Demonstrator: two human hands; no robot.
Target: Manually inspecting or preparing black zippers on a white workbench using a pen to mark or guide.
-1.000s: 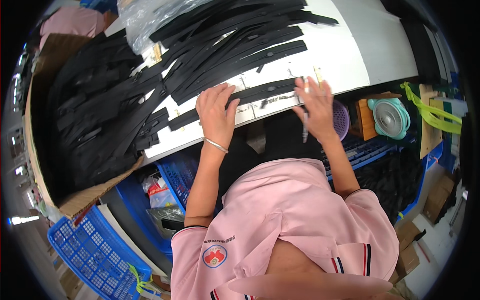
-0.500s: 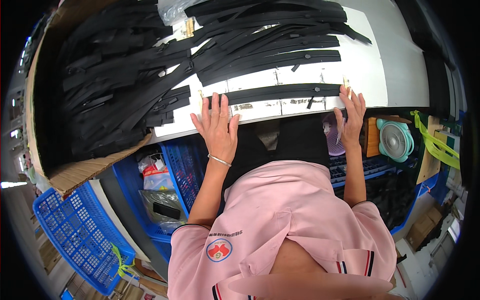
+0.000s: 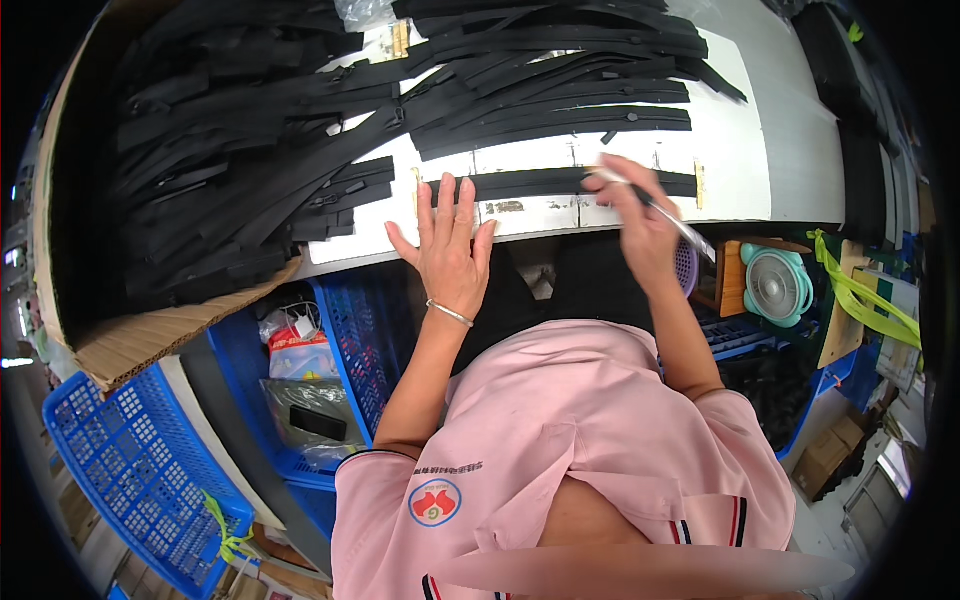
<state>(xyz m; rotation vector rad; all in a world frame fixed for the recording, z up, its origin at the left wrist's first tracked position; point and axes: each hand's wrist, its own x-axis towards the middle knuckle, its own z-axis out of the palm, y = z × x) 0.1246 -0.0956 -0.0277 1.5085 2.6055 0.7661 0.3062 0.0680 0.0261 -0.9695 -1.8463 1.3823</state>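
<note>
A black zipper [image 3: 540,184] lies straight along the near edge of a white board [image 3: 740,130], between short tan strips at its two ends. My left hand [image 3: 453,255] rests with fingers stretched out and apart, their tips over the zipper's left end. A pale, slim pen [image 3: 688,232] slants through my right hand [image 3: 645,228], whose fingers are closed around it. That hand is slightly blurred, over the right half of the zipper. It hides the zipper's slider, and I cannot tell whether the pen's tip touches the tape.
More black zippers [image 3: 560,75] lie across the board's far side. A cardboard box [image 3: 150,335] full of black strips stands at the left. Below the table are blue plastic baskets [image 3: 150,465] and a small turquoise fan [image 3: 778,283] at the right.
My right hand has moved left from the zipper's right end towards its middle, and the pen now shows clearly in it. My left hand stays at the left end.
</note>
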